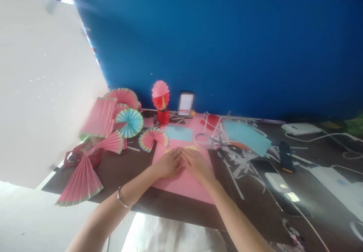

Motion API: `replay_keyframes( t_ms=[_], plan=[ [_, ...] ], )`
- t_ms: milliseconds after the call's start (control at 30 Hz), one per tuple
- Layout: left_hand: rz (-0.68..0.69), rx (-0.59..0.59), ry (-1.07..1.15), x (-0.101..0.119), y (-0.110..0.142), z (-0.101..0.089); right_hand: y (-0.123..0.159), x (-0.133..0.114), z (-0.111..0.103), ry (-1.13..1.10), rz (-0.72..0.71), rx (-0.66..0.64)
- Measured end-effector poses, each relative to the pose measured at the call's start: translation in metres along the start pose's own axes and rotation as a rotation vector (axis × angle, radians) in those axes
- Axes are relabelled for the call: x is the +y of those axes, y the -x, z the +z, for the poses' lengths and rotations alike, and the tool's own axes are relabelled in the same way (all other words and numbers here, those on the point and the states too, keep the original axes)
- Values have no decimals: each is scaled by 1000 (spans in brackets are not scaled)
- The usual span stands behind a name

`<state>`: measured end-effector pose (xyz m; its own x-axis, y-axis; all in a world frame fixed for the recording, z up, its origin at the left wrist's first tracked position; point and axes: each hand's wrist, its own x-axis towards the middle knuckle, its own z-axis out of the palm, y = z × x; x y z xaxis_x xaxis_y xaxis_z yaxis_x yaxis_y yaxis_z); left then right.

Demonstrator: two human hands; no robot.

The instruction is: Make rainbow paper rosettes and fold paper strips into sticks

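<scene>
Both hands meet over a large pink sheet of paper (181,186) on the dark table. A strip of yellow paper (190,147) shows just beyond the fingertips. My left hand (169,164) is closed on the yellow paper, its fingers bent together and its thumb hidden. From the other side my right hand (197,166) closes on the same paper, fingertips beside the left ones. How much of the strip lies under the hands cannot be seen. A pale blue paper rectangle (179,133) lies farther up the pink sheet. Close to its left is a folded rainbow-edged paper fan (153,138).
Pleated pink fans (81,182) and a blue rosette (129,122) crowd the left. A red pot (163,116) holds a paper flower. Scissors (222,143) lie among paper scraps (241,163) at right, near blue paper (247,135), a phone (268,174) and a white device (278,182).
</scene>
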<state>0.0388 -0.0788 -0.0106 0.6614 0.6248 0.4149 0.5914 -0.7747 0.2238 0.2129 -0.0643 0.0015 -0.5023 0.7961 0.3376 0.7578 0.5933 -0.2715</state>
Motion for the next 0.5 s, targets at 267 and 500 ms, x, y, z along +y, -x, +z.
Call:
replay_keyframes(
  t_ms=[267, 500],
  plan=[
    [-153, -102, 65, 4, 3, 0, 21, 2, -9, 14, -28, -233],
    [-149, -75, 109, 6, 1, -5, 26, 6, -16, -43, -45, -233]
  ],
)
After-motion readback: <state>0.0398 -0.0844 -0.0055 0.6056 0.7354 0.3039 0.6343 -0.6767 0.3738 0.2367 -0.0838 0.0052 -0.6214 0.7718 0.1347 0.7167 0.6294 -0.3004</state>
